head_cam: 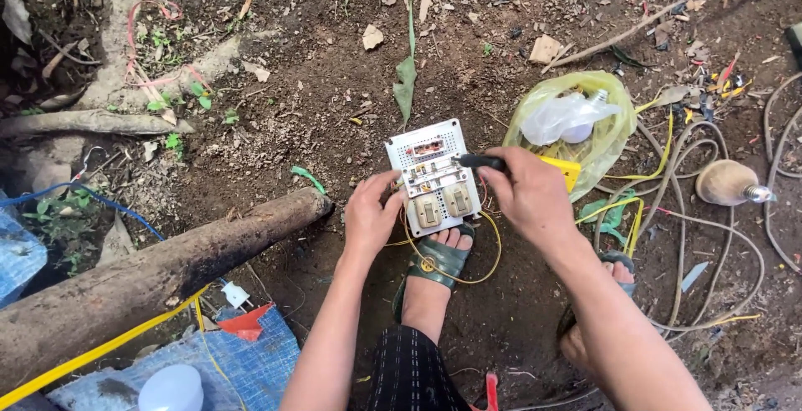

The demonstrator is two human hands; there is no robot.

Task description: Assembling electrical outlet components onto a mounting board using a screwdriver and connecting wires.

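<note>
On bare littered soil, the left hand point(370, 215) clamps its fingers on the white switch board point(433, 177) above the sandalled foot point(441, 254), while the right hand point(528, 194), fingers closed on a black-handled screwdriver point(478, 161), should press squarely so the tip stays seated.

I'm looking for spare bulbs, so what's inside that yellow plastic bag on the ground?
The yellow plastic bag shows a clear plastic wrapper and a white bulb with its metal base. Anything deeper is hidden by crumpled plastic.

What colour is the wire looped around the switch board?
Yellow wire, looping below the white switch board; clearest in the head view.
</note>
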